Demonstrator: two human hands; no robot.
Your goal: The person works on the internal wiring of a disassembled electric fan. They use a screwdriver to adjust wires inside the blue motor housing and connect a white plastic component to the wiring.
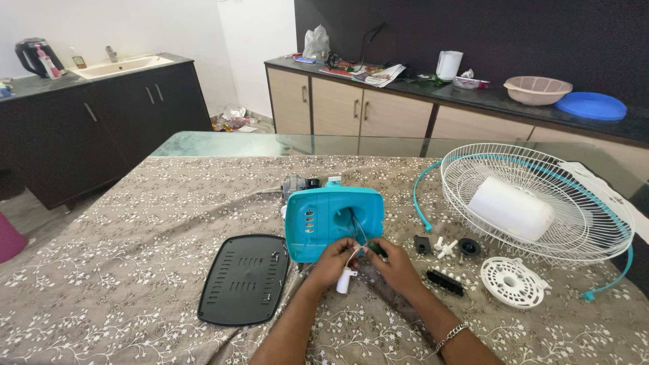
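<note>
A turquoise fan motor housing [329, 217] lies on the patterned tablecloth, wires coming out of its round opening. My left hand [333, 261] pinches those wires just below the housing, and a small white cylindrical part [345, 280] hangs from them. My right hand [395, 265] meets the left one and grips a small dark green part [374, 251] at the wire ends. A grey motor end [295, 184] sticks out behind the housing.
A black vented cover plate [245, 278] lies left of my hands. To the right are a white wire fan guard [534, 203] with a white cylinder inside, a white round hub disc [512, 281], and small black and white parts [444, 247]. Cabinets and counters stand behind.
</note>
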